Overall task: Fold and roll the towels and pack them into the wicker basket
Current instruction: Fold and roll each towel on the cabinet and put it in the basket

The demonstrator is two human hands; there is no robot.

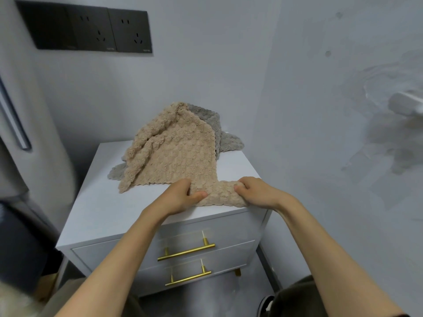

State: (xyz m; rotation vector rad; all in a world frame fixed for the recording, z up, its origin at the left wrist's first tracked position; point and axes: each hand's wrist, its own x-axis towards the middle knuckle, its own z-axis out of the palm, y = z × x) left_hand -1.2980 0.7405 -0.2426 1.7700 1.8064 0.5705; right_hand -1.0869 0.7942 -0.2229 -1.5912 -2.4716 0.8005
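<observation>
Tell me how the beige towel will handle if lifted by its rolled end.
Probably floppy: the beige towel drapes in folds over the grey towel. Likely light and grippy, given its fluffy pile. The roll gripped by the left hand and right hand would likely loosen if released.

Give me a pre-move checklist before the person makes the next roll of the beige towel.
1. Left hand grips the rolled end: ok.
2. Right hand grips it too: ok.
3. Beige towel flat ahead of the roll: not ok, far left edge bunched up.
4. Grey towel apart from it: not ok, it lies underneath.
5. Roll supported by nightstand: ok, but at the front edge.
6. Wicker basket within reach: cannot tell, not in view.
</observation>
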